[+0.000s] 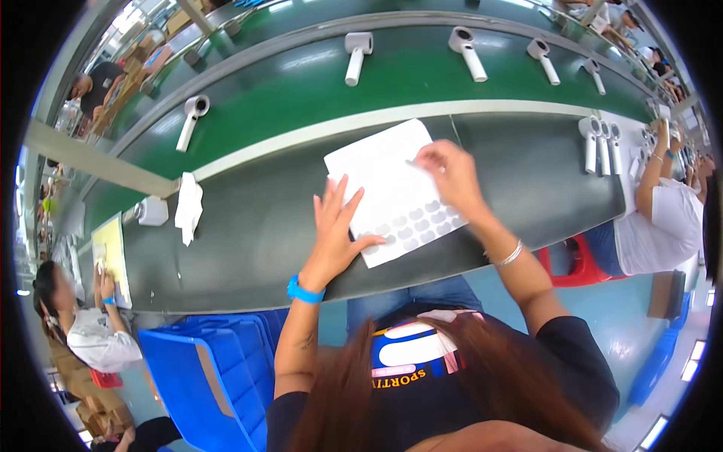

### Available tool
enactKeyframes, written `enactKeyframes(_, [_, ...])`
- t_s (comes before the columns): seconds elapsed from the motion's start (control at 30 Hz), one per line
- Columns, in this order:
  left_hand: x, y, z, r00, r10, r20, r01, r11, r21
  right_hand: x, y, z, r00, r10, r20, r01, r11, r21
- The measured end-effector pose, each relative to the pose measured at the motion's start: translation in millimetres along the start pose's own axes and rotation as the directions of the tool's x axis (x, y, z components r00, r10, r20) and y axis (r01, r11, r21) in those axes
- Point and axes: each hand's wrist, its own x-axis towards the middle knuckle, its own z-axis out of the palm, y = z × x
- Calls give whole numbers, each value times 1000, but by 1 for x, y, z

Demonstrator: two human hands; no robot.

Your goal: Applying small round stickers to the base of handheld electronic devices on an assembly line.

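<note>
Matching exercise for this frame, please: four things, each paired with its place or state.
Things:
1. left hand
2. right hand
3. sticker sheet
4. cloth

Places or states:
A. crumpled, on the bench to the left
B. flat on the bench under both hands
C. fingers spread, pressing the sheet's lower left
D. pinching at the sheet's upper right

Pairs: 1-C, 2-D, 3-B, 4-A

Factory assembly line seen here. Long green conveyor belt [316,83] runs past dark workbench [248,226]; identical white handheld devices [357,53] spaced along belt, more [601,143] grouped at far right. Co-workers [663,218] seated side by side along bench, another [83,324] at left. Blue plastic crates [218,361] stacked below bench. Sticker sheet [392,188] laid out at station. Second line glimpsed beyond belt.
</note>
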Motion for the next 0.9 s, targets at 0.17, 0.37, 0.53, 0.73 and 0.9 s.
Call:
enactKeyframes(0.17, [9,73,-96,854,14,-520,-305,823,-479,104,81,-63,928,-245,-281,109,899,-424])
enactKeyframes(0.37, [18,112,-135,655,316,-687,-729,506,-461,174,147,-76,920,-41,-389,-219,769,-601])
enactKeyframes(0.53, [16,112,-134,642,323,-695,-740,497,-453,186,135,-77,891,-104,-442,-162,837,-522])
enactKeyframes(0.73, [12,115,-134,638,314,-703,-741,500,-449,158,30,-72,912,-241,-333,247,969,-25])
enactKeyframes(0.9, [8,123,-134,640,303,-706,-739,494,-457,69,-46,-41,880,-475,-4,470,869,156])
